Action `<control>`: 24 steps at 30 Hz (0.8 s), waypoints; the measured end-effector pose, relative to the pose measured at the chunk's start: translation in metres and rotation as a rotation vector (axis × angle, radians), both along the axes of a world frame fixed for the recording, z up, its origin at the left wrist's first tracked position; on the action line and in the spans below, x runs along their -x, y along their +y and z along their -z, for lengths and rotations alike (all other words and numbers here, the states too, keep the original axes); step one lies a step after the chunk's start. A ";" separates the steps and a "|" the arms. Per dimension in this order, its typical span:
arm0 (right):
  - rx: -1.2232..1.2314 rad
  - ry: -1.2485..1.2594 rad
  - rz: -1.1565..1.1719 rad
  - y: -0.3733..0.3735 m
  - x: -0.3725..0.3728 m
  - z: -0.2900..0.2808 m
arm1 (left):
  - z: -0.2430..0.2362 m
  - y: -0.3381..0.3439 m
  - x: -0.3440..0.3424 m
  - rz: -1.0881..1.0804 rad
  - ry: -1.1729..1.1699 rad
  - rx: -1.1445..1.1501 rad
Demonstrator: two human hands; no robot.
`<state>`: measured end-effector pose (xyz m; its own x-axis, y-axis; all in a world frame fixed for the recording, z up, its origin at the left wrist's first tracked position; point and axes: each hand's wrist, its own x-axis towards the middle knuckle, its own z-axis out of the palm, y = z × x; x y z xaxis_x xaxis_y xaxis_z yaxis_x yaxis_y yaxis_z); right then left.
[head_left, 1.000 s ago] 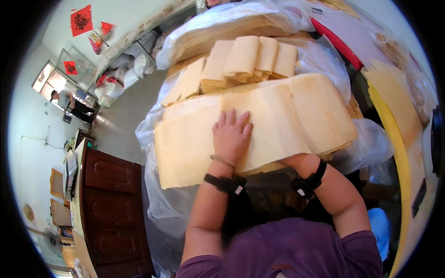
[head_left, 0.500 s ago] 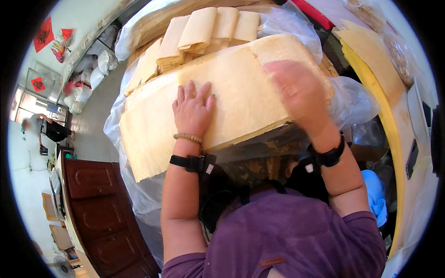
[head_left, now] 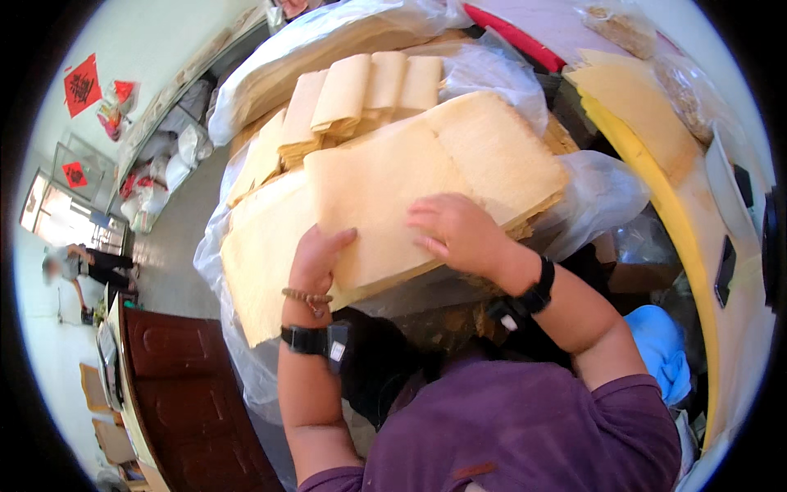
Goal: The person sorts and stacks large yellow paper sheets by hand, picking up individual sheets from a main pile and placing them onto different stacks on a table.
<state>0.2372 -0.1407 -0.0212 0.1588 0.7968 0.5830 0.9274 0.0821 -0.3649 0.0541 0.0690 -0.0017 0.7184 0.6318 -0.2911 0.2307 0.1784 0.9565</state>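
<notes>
A broad stack of thin pale-yellow sheets (head_left: 512, 139) lies on crumpled clear plastic (head_left: 602, 193). My left hand (head_left: 324, 250) grips the left edge of the top sheet (head_left: 373, 184), thumb on top, the other fingers mostly hidden beneath it. My right hand (head_left: 443, 230) is open over that same sheet, fingers loosely apart near its front middle; whether it touches cannot tell. Several folded bundles of the same sheets (head_left: 340, 90) sit behind the broad stack.
A dark wooden cabinet (head_left: 180, 385) is left. At far left a person (head_left: 106, 275) stands near a window, beyond shelving with sacks (head_left: 176, 168). A side table (head_left: 672, 156) with a yellow edge and a phone (head_left: 723, 271) runs along the right, above blue cloth (head_left: 656, 344).
My left hand has gone from lying flat on the sheet to curling round its edge, slightly lower. My right hand, earlier under the front edge, then raised rightward, has moved down-left onto the sheet's middle.
</notes>
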 end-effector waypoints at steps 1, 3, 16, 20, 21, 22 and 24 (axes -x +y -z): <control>-0.017 0.118 -0.033 -0.015 0.009 -0.014 | 0.005 0.009 0.008 -0.001 -0.071 0.053; 0.185 0.581 -0.123 -0.049 0.016 -0.029 | -0.008 0.030 0.023 0.031 -0.020 0.045; 0.454 1.702 0.153 -0.107 0.011 0.036 | -0.040 0.024 0.042 0.226 0.306 -1.488; 0.648 1.513 -0.039 -0.105 0.019 0.027 | -0.019 -0.107 0.026 0.480 0.277 -1.591; 0.606 1.494 -0.133 -0.102 0.027 0.016 | -0.011 -0.116 0.029 0.463 0.291 -1.588; 0.620 1.485 -0.142 -0.098 0.033 0.005 | 0.003 -0.120 0.030 0.383 0.219 -1.600; 0.557 1.403 -0.224 -0.090 0.040 -0.015 | 0.021 -0.116 0.032 0.306 0.142 -1.606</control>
